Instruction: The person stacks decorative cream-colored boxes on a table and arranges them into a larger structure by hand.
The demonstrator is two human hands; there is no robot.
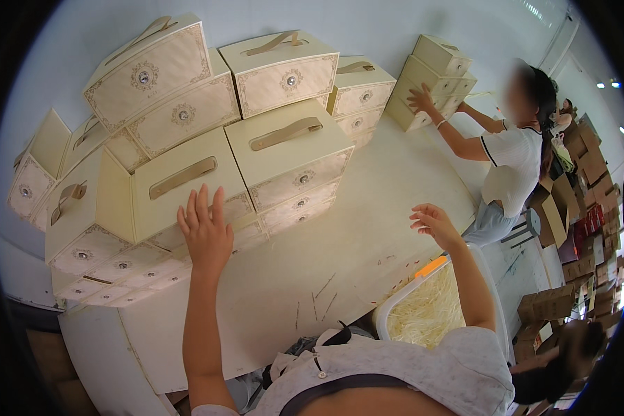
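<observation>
My left hand (pixel 206 229), fingers spread, is over the front of a cream gift box (pixel 187 156) with a tan strap handle; whether it touches the box cannot be told. My right hand (pixel 437 224) is raised over the white table (pixel 312 270), fingers slightly curled and holding nothing. Stacked cream boxes with ornate pink fronts and round crystal-like knobs fill the table's left and back. One strapped box (pixel 291 140) tops the stack just right of my left hand, and another (pixel 145 78) sits higher at the back left.
A clear plastic tub (pixel 395 301) of pale shredded filler, with an orange latch, stands by my right forearm. Across the table a person (pixel 515 151) in a white top holds a stack of cream boxes (pixel 437 83). Cardboard cartons (pixel 546 304) and a stool (pixel 530 223) are at the right.
</observation>
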